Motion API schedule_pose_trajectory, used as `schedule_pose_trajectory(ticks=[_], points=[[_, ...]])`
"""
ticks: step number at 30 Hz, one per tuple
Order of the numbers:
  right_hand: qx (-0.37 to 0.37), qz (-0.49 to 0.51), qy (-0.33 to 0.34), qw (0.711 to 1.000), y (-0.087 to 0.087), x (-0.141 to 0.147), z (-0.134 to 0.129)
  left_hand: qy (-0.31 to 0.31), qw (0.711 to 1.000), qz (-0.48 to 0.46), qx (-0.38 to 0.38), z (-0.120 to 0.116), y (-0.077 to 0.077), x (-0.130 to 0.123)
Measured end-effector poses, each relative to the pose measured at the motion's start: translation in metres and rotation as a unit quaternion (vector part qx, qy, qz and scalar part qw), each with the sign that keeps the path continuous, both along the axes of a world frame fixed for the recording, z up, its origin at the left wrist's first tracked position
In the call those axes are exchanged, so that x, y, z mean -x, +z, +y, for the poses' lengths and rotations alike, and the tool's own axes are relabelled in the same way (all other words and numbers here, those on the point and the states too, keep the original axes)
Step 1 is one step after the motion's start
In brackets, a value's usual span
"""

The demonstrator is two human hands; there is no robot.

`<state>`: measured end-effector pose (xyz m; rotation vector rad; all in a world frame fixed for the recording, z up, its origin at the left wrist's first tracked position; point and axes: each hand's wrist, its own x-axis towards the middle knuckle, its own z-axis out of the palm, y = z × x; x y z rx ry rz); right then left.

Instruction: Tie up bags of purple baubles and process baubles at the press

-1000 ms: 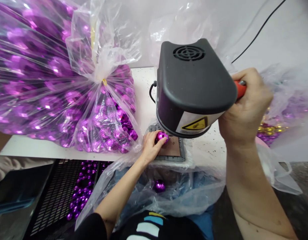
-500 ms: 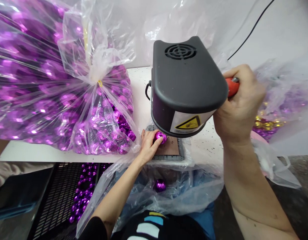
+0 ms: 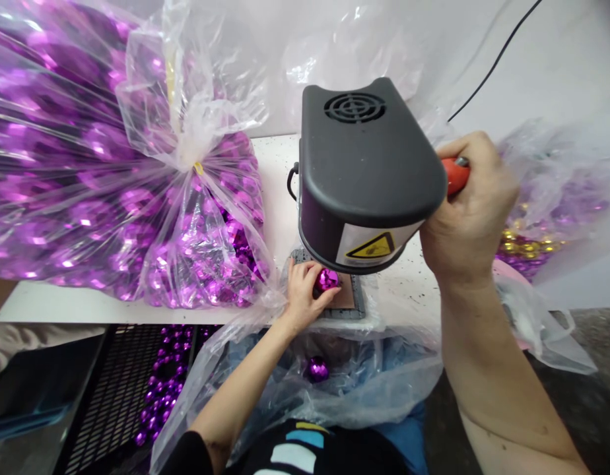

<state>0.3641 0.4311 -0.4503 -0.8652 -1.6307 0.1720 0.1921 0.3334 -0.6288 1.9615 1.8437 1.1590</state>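
Observation:
Between thumb and fingers, my left hand [image 3: 305,293] holds a shiny purple mirror-faceted ball [image 3: 328,280]. The ball is over a flat plate with a dark grey border [image 3: 355,310], below the front of a black machine [image 3: 372,165]. This machine has a round vent and a yellow warning label [image 3: 372,247]. My right hand [image 3: 471,204] is wrapped around the machine's red lever handle [image 3: 455,177]. Another purple ball [image 3: 317,369] lies in a clear plastic bag [image 3: 384,389] across my lap.
A big tied plastic bag of purple balls [image 3: 87,191] fills the left of the white table [image 3: 272,155]. Below it stands a black mesh crate [image 3: 111,382] with purple balls [image 3: 159,389]. At right are bagged gold and purple balls [image 3: 530,244]. A black cord [image 3: 498,59] hangs behind.
My left hand has moved right with the purple ball, bringing it further over the plate. My right hand stays on the lever handle, almost unmoved.

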Motion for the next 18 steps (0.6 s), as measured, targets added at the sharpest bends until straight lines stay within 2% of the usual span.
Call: schedule_pose_trajectory(ticks=[6, 12, 15, 18], points=[[0.027, -0.015, -0.002, 1.000, 0.004, -0.004, -0.001, 0.028, 0.998, -0.058, 0.001, 0.005, -0.012, -0.011], [0.041, -0.041, 0.012, 0.998, 0.009, -0.013, -0.009, 0.021, 0.998, -0.062, -0.002, 0.003, -0.010, -0.010], [-0.009, -0.027, 0.008, 1.000, -0.004, -0.018, -0.024, 0.017, 0.998, -0.059, -0.004, 0.002, -0.009, -0.011], [-0.064, -0.041, -0.021, 0.997, -0.027, -0.024, -0.045, 0.011, 0.998, -0.069, -0.003, 0.002, -0.010, -0.011]])
